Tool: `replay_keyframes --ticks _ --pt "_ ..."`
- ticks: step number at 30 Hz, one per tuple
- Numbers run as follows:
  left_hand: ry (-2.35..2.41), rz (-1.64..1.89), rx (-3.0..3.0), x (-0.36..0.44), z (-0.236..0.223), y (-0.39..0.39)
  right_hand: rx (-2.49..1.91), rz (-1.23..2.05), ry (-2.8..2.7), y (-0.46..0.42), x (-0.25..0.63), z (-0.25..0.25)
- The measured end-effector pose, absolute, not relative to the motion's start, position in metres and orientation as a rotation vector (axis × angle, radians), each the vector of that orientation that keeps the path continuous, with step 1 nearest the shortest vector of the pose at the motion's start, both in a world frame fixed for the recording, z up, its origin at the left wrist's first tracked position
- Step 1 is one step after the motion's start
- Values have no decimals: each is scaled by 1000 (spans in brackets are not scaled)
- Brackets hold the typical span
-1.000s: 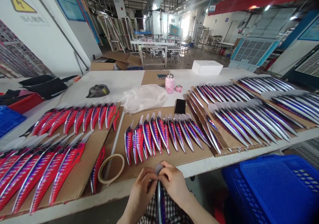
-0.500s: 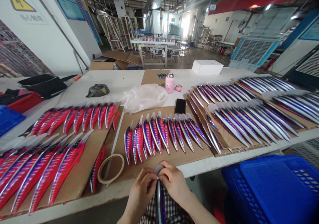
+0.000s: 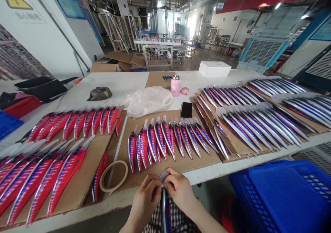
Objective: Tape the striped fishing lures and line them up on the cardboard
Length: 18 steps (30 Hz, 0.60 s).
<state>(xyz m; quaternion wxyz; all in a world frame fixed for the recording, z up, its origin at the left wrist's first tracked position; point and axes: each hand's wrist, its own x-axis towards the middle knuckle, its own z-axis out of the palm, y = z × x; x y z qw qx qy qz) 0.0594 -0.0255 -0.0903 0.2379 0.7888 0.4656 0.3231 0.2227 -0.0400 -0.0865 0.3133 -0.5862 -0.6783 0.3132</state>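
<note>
Between my hands is a fishing lure (image 3: 165, 210) with a silver and purple body, its lip end up and its tail hanging over my lap. My left hand (image 3: 148, 193) pinches it near the base of the clear lip (image 3: 163, 175). From the other side, my right hand (image 3: 178, 188) pinches the same end, fingers closed. My fingertips hide the joint between lip and body. Just beyond my hands, a row of purple and red lures (image 3: 159, 139) lies on a cardboard sheet (image 3: 199, 160) on the table.
Red striped lures (image 3: 62, 177) cover cardboard at left; silver ones (image 3: 258, 127) lie at right. A tape roll (image 3: 113, 191) sits near the front edge. Behind are a plastic bag (image 3: 148, 102), phone (image 3: 186, 110) and pink bottle (image 3: 175, 87). A blue crate (image 3: 281, 195) stands at lower right.
Both hands keep their pinch on the lure, almost in the same place. The view has shifted slightly, so the table's left side appears a little further left.
</note>
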Motion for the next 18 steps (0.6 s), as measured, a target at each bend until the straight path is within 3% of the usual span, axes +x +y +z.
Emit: replay_keyframes --ticks 18 --pt "1278 831 2100 54 -95 -23 -1544 804 -1807 -35 221 -83"
